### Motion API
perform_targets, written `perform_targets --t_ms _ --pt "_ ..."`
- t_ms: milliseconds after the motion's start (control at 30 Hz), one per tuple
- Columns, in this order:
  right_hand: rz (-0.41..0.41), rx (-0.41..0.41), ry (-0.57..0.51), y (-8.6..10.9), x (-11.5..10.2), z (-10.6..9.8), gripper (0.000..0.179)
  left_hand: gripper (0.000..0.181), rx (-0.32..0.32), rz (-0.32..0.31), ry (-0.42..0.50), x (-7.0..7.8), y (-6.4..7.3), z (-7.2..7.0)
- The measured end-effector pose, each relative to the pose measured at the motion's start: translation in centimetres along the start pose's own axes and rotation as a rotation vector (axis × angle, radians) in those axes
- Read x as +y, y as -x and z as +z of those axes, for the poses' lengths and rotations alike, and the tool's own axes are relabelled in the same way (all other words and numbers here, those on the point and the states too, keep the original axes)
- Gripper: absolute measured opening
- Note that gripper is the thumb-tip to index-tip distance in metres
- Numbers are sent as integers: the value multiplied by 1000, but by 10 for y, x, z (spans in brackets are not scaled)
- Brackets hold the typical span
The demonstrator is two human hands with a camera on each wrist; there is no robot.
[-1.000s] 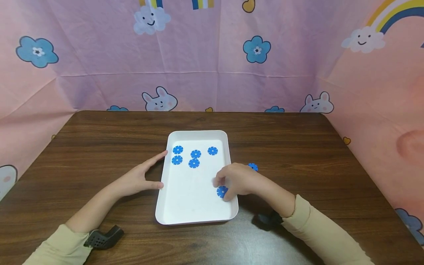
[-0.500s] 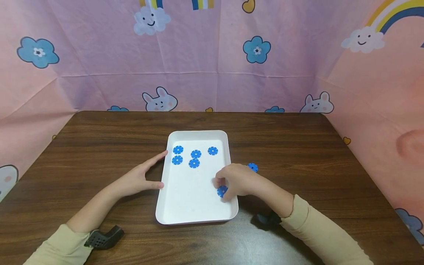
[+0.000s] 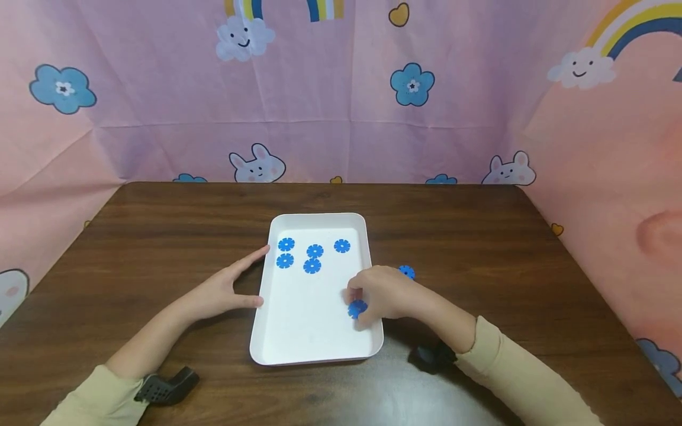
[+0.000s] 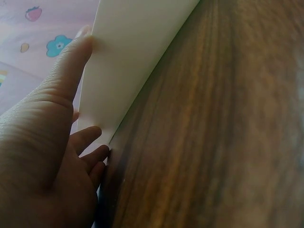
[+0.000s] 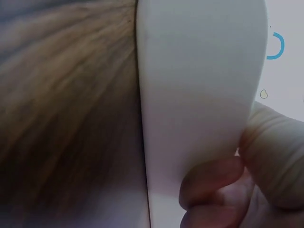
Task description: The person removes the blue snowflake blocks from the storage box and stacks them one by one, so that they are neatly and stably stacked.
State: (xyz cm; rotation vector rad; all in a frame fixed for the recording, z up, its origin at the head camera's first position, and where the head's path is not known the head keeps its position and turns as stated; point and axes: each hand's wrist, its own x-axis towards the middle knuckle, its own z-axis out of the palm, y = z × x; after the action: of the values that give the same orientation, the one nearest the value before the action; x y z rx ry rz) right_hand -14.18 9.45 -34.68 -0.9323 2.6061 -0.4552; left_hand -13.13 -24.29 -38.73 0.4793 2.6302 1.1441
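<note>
A white rectangular tray (image 3: 309, 337) lies on the table with several blue notched plastic discs (image 3: 312, 265) in its far half. My left hand (image 3: 215, 291) is spread at the tray's left side, thumb and index fingertips at the rim. In the left wrist view the thumb (image 4: 71, 66) lies against the tray's outer wall (image 4: 128, 52). Over the right rim reaches my right hand (image 3: 386, 291), its thumb and curled fingers pinching another blue disc (image 3: 356, 309) inside the tray. That disc is partly covered by the thumb. The right wrist view shows only curled fingers (image 5: 211, 180) by the tray's outside wall.
One more blue disc (image 3: 407, 272) lies on the dark wooden table (image 3: 453, 231) right of the tray, partly behind the right hand. A printed pink cloth (image 3: 319, 89) hangs behind the table. Black wrist devices (image 3: 167, 386) sit on both forearms.
The right thumb has moved in over the near disc, which now sits slightly tilted between thumb and fingers. The left hand and tray keep their places; the head view has shifted slightly.
</note>
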Motion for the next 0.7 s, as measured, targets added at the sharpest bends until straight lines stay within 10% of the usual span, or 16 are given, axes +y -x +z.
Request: perform_targets --t_ms 700 --pt "-117 199 -96 13 12 -14 29 97 5 6 18 -2 0 2"
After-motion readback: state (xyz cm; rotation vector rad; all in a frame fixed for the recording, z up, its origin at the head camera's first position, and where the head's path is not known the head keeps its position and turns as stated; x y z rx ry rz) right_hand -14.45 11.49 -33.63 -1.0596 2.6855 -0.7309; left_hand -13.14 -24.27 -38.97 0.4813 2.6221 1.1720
